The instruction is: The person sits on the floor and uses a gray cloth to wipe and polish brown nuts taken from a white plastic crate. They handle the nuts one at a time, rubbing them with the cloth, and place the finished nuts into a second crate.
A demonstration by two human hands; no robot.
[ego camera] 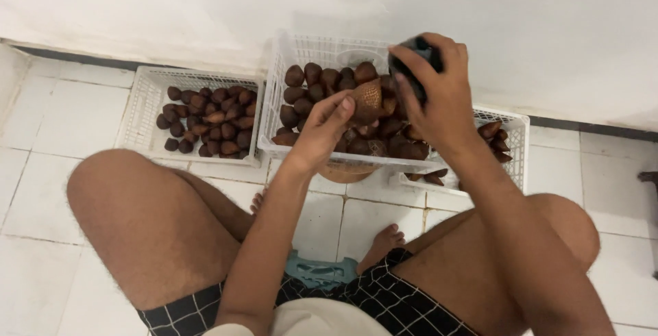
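My left hand (322, 127) pinches a brown scaly snake fruit (367, 94) between fingers and thumb, held just above the middle white crate (284, 69). My right hand (439, 93) hovers over the same crate's right side, curled around a small dark object (415, 55), partly hidden by my fingers. The middle crate is heaped with dark brown snake fruits (308, 86). I sit on the floor with my knees spread, the crates in front of me.
A second white crate (140, 113) at the left holds a layer of snake fruits. A third crate (517, 151) at the right, partly behind my right arm, holds a few. A white wall runs behind them. A teal item (319, 271) lies between my feet on white tiles.
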